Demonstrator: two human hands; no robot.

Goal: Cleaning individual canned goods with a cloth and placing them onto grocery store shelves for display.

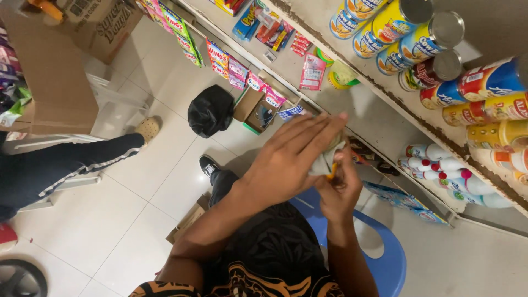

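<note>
Cloth (324, 159), small, pale and crumpled, pinched between two hands above a blue plastic chair (390, 264), in front of low shop shelves.

Far left: cardboard box (52, 77) on a white frame, and below it another person's leg (60, 165) in dark trousers with a white stripe, beige clog at the foot. Farther right on the white tiled floor (110, 220): black bag (210, 110), then a small open carton (256, 113) beside it, under a row of hanging snack packets (223, 60).

Centre: left hand (289, 162) laid flat over the cloth, fingers stretched toward the shelf, pressing it rather than clenched. Just right of it: right hand (338, 190) closed around the cloth from below, with something thin and orange between its fingers; too small to tell what.

Right: tins (407, 30) lying on their sides on the upper shelf, red and yellow cans (489, 93) farther along, white bottles (445, 165) with coloured caps on the lowest shelf.
</note>
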